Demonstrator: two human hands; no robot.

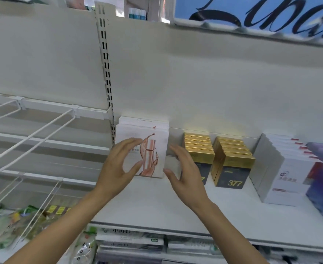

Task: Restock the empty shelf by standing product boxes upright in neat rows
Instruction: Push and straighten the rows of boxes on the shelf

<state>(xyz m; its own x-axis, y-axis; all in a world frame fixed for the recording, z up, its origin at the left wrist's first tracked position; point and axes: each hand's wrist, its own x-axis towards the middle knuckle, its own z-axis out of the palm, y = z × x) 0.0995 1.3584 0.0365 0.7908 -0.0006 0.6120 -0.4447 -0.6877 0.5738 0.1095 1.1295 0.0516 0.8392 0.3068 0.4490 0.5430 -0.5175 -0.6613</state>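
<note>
Matt white painted metal shelf [175,212], glossy gold card boxes [233,159], smooth white card boxes [137,134], white coated wire racks [33,130]

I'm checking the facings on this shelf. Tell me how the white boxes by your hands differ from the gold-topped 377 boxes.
The white boxes are wide and flat-faced, printed with a rose-gold bottle and splash; the 377 boxes are narrower, with gold tops and dark fronts. The white boxes form one row at the shelf's left end; the 377 boxes fill two rows beside them. The left hand and right hand, both open, flank only the white row. Both kinds stand upright in rows running back to the wall.
</note>
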